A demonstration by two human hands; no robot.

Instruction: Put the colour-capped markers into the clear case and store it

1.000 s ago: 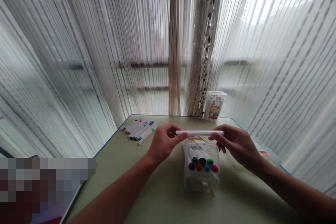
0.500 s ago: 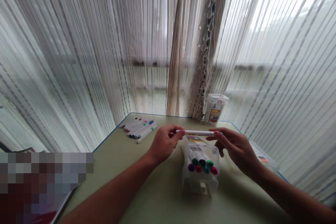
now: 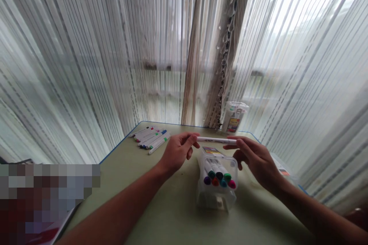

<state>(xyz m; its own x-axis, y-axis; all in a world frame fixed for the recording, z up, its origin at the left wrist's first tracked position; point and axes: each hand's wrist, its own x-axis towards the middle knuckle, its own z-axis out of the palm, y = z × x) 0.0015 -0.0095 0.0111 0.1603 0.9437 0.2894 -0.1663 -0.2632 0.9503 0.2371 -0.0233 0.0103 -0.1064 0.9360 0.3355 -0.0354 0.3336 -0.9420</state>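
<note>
A white marker (image 3: 214,140) lies level between my two hands, above the far end of a clear plastic box. My left hand (image 3: 179,151) pinches its left end between thumb and fingers. At its right end, my right hand (image 3: 254,157) grips it with thumb and forefinger, the other fingers curled below. Whatever colour the ends have is hidden by my fingers. Beneath, the clear plastic box (image 3: 202,195) lies on its side with its open end towards me. Several markers (image 3: 220,175) with purple, red, teal, green, black and pink caps fill it.
On the green table (image 3: 166,210), several loose white markers (image 3: 151,139) lie in a pile at the back left. A second clear box (image 3: 235,116) stands upright at the back right. Another clear plastic piece (image 3: 283,166) lies beyond my right hand. Sheer curtains (image 3: 161,46) hang behind.
The marker has turned slightly in my fingers, and dark print now shows along its barrel. Both hands still hold it, and the view has shifted a little. The box and loose markers stay in place.
</note>
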